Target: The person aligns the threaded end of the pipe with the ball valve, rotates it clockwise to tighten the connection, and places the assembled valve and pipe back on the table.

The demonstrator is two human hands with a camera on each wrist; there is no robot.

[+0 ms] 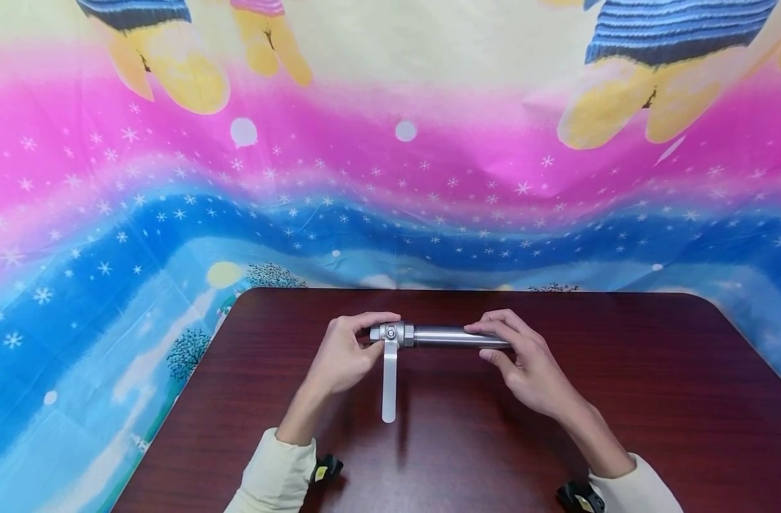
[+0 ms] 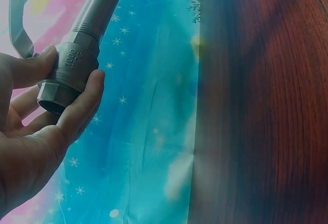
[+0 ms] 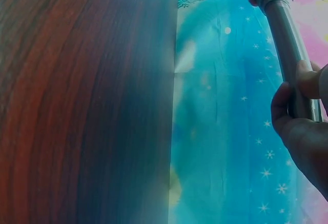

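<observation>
A steel ball valve (image 1: 391, 333) with a long flat lever handle (image 1: 389, 385) is joined to a straight metal pipe (image 1: 451, 337). Both are held level above the table in the head view. My left hand (image 1: 344, 356) grips the valve body between thumb and fingers, near its open hexagonal end (image 2: 55, 98). Around the pipe's other end, my right hand (image 1: 525, 363) curls its fingers and thumb. The lever points toward me. In the left wrist view, threads (image 2: 86, 31) show where pipe and valve meet.
Below the hands lies a dark red-brown wooden table (image 1: 467, 442) with rounded far corners. Behind it hangs a colourful cloth (image 1: 365, 178) with snowflakes. Black devices sit at both wrists, one by the left sleeve (image 1: 271, 470) and one by the right sleeve (image 1: 637, 491).
</observation>
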